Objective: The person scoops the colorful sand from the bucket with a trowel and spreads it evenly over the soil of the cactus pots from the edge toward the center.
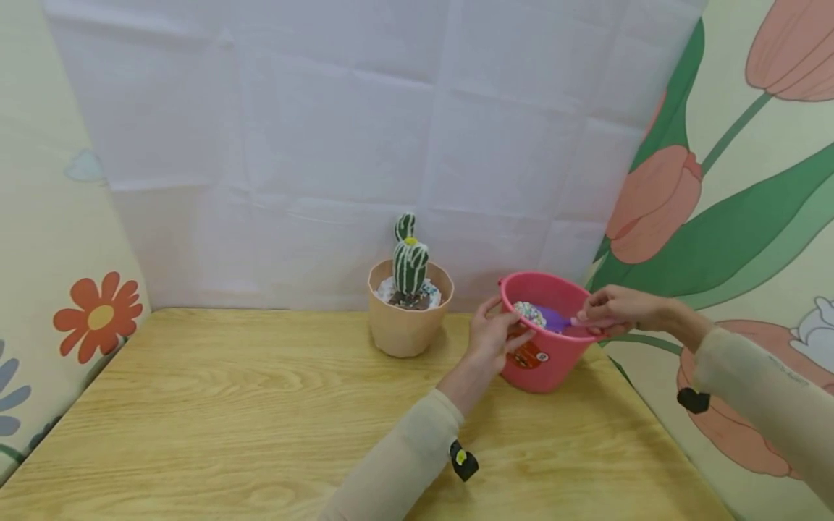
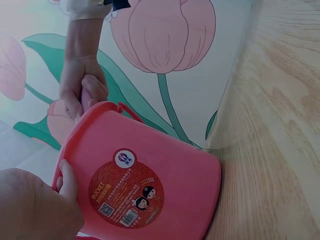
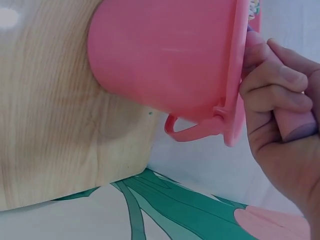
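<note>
A pink bucket [image 1: 554, 354] with a red round label [image 2: 125, 192] stands on the table's right side. My left hand [image 1: 490, 336] grips its near-left rim; in the left wrist view the same hand [image 2: 40, 205] has a digit against the outer wall. My right hand [image 1: 615, 310] holds a small shovel by its pink handle [image 3: 292, 120], fingers wrapped round it. The shovel's purple blade [image 1: 552, 320] is inside the bucket. Beside the blade lies a heap of white, multicoloured-speckled granules [image 1: 529, 312]; whether it sits on the blade cannot be told.
Left of the bucket, a peach pot [image 1: 405, 333] holds a green cactus [image 1: 410, 268] with white lines, set in white speckled granules. Both stand on a wooden table [image 1: 274, 412]. A white cloth [image 1: 326, 145] hangs behind, and a flower-patterned wall [image 1: 736, 239] borders the right edge.
</note>
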Demonstrator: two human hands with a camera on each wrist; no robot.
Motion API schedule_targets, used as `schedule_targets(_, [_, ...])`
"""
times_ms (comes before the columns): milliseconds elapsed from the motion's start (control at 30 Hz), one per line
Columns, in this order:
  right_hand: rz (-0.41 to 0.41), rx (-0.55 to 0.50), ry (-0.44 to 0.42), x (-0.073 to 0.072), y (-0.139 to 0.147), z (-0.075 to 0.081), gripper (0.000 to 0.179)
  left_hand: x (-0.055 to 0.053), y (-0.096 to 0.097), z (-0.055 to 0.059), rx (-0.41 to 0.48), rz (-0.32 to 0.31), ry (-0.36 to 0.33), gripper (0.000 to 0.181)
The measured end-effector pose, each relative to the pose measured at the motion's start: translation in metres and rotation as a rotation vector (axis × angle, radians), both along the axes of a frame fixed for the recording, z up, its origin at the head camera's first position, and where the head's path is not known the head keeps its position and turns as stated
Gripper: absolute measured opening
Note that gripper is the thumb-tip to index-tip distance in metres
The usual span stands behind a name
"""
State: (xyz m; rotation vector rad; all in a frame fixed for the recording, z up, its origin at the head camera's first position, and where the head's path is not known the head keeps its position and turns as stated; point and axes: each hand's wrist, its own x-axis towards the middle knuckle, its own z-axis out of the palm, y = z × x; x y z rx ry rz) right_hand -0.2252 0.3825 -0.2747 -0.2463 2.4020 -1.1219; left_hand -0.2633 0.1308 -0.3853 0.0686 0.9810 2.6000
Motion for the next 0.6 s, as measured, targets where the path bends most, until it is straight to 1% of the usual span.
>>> schedule_targets(167, [-0.036,-0.031,0.023,0.003,0.004,-0.004,0.037,-0.001,0.001,-0.001,0.003,0.005,0.003,0.059])
schedule_targets(267, [-0.06,-0.071,0.029,0.005,0.004,-0.006,0.037,-0.002,0.001,-0.002,0.009,0.01,0.01,0.06])
schedule_targets(433, [-0.143,-0.158,0.021,0.011,0.004,-0.009,0.037,-0.003,0.001,-0.003,0.013,0.011,0.009,0.059])
schedule_targets(600, [-0.228,-0.226,0.032,0.018,0.005,-0.011,0.034,-0.002,0.002,-0.003,0.005,0.005,0.015,0.057])
